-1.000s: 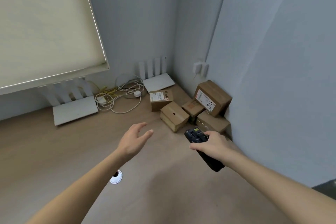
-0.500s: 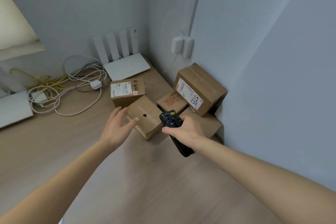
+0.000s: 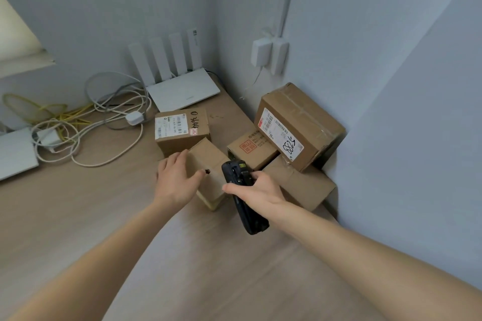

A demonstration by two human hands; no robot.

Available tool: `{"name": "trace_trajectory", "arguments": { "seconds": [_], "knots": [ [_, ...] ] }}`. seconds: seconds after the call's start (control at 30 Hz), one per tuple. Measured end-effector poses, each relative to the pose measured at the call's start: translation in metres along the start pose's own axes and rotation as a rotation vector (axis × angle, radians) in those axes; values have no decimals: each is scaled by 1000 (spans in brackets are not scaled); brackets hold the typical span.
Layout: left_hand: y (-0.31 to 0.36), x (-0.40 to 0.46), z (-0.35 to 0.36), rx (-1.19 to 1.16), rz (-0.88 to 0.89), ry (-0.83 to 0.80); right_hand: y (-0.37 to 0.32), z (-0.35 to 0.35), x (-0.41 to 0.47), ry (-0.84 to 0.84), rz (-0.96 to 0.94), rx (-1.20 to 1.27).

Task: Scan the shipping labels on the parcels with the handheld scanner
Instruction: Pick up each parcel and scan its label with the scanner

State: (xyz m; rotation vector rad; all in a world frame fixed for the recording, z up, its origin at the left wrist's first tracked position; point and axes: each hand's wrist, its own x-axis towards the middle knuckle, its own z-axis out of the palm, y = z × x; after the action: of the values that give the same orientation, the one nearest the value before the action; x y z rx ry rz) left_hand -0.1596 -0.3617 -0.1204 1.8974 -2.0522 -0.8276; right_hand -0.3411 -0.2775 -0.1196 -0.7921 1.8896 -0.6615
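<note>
Our left hand (image 3: 177, 180) has reached forward from open air over the table and now rests on the near small box (image 3: 208, 172), fingers spread on its left edge. Our right hand (image 3: 257, 190) has carried the scanner (image 3: 241, 190) farther in, up against the pile of boxes.

Your view: soft, even, dimmish light, brightest at window blind (image 3: 15, 41) far left. Faint shadows right of parcels (image 3: 300, 128), toward corner. No glare. Wide-angle bending at edges; your forearms slightly blurred.
</note>
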Motion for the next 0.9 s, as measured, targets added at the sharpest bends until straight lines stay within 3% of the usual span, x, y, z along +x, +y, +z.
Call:
{"name": "trace_trajectory", "arguments": {
  "seconds": [0.17,0.27,0.4,0.9],
  "knots": [
    [-6,-14,-7,-80,-154,-44,0,8,-8,12,-11,41],
    [-14,-27,-10,-267,-235,-103,2,7,-16,-10,-16,15],
    [-19,-47,-17,-550,-350,-48,1,2,-31,-30,-28,-10],
    [-30,-173,-105,-885,-243,113,-41,-7,-182,-14,-222,-46]
  ]
}}
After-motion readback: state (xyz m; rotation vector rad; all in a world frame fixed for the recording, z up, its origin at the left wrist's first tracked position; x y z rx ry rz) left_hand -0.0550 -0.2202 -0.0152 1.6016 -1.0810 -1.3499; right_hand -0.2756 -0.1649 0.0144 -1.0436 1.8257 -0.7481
